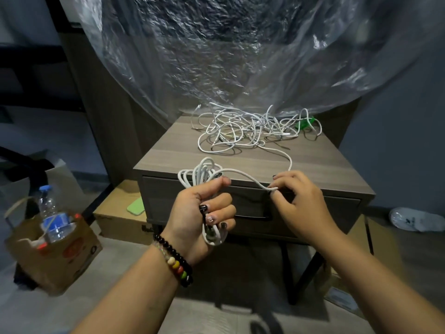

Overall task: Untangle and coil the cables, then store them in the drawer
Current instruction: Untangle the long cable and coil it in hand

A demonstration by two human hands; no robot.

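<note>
A tangle of white cables (250, 130) lies at the back of the grey wooden nightstand's top (168, 153), with a green piece (305, 122) at its right edge. My left hand (202, 218) grips a coil of white cable (199, 173) in front of the nightstand; loops stick out above the fist and below it. One strand (286, 159) runs from the coil to my right hand (298, 203), which pinches it, then on up into the tangle. The drawer (313, 213) below the top is closed.
Crinkled clear plastic sheeting (216, 56) hangs behind the nightstand. On the floor at left stand a paper bag (60, 256) with a water bottle (51, 213) and a cardboard box (120, 220) bearing a green phone (136, 206). A white shoe (416, 219) lies at right.
</note>
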